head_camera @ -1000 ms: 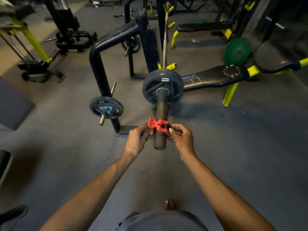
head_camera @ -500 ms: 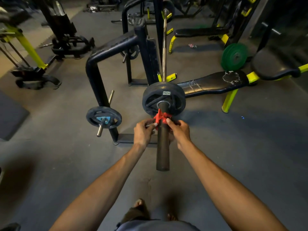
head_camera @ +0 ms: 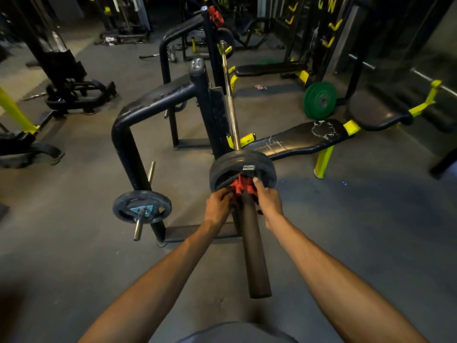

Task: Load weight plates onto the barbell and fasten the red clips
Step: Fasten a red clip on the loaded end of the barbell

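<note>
The barbell's dark sleeve (head_camera: 252, 248) points toward me, with black weight plates (head_camera: 227, 164) loaded on it. A red clip (head_camera: 241, 185) sits on the sleeve, pressed up against the plates. My left hand (head_camera: 217, 209) grips the clip's left side and my right hand (head_camera: 268, 199) grips its right side, fingers reaching onto the plate face. A second red clip (head_camera: 215, 15) shows at the bar's far end, by the rack upright.
A dark bench-press rack (head_camera: 158, 102) stands left of the bar, with a small plate (head_camera: 141, 206) on its storage peg. A cracked black bench (head_camera: 301, 137) lies to the right, green plates (head_camera: 320, 100) lean behind it. Other gym machines ring the grey floor.
Both hands slid the red clip from near the sleeve's tip along the sleeve until it met the plates. The view moved closer and tilted up.
</note>
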A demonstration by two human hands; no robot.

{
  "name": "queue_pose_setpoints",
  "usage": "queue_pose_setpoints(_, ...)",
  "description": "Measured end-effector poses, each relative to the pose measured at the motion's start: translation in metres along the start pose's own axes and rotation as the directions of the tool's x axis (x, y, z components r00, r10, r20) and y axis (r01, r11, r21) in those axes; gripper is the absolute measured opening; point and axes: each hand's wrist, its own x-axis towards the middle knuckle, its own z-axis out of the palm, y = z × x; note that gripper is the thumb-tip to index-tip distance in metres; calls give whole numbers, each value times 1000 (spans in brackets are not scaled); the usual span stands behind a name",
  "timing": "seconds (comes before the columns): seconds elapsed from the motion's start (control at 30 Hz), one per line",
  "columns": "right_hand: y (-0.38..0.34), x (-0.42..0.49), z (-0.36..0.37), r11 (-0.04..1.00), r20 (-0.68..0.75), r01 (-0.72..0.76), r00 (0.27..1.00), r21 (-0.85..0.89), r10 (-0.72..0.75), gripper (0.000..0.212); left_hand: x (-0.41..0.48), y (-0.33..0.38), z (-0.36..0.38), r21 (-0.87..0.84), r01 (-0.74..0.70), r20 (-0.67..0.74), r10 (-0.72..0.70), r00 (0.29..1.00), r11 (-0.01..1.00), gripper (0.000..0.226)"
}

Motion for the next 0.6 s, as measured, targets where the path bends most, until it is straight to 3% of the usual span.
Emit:
queue_pose_setpoints(0.07, -8, -2, 12, 995, 13, 59, 998, -82, -59, 62, -1, -1, -1, -6, -10, 20, 11, 1000, 1000, 27)
queue_pose_setpoints(0.13, -11, -1, 25, 984, -26, 50, 998, -170, -56, 90, -4, -1, 0, 0, -38, 35, 38, 999, 999, 27)
queue_pose_setpoints(0.2, -3, 3, 32, 974, -90, 23, 995, -226, -45, 103, -4, -2, 1, 9, -62, 37, 62, 997, 998, 28)
queue_pose_setpoints(0.27, -2, -3, 31, 983, -132, 24, 990, -181, -49, 95, -5, -1, 0, 21, -81, 24, 80, 996, 996, 29)
queue_pose_setpoints(0.33, -1, -2, 28, 999, -142, 2, 990, -51, -9, 72, -4, -1, -3, 24, -70, 22, 69, 997, 997, 28)
queue_pose_setpoints(0.43, 2, 5, 17, 962, -125, -126, 979, 241, 160, 44, 6, -2, -4, 99, -48, 30, 45, 999, 994, 36)
queue_pose_setpoints(0.5, 4, 5, 8, 896, 3, -215, 973, 389, 232, 40, 12, -4, -2, 152, -59, 54, 52, 997, 987, 42)
queue_pose_setpoints(0.6, -2, 1, -2, 845, 226, -328, 941, 423, 252, 44, 14, -2, 1, 188, -77, 61, 66, 996, 979, 50)
